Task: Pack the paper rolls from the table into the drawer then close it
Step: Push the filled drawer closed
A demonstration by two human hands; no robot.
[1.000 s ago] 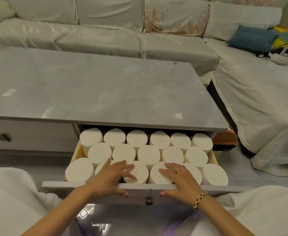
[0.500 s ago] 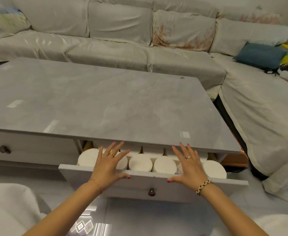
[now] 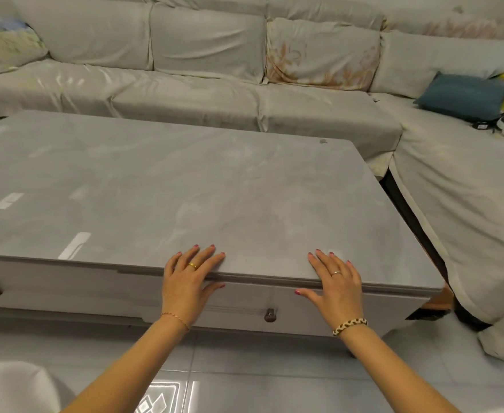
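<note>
While drawer (image 3: 244, 305) sits shut, flat hands (image 3: 185, 281) press its front.

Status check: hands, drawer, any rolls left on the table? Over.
Left hand and right hand flat, open, pressed on drawer front. Drawer looks shut. No rolls visible on table. Nothing in the way.

The drawer (image 3: 244, 305) has slid in, apparently fully shut, hiding the rolls.
</note>
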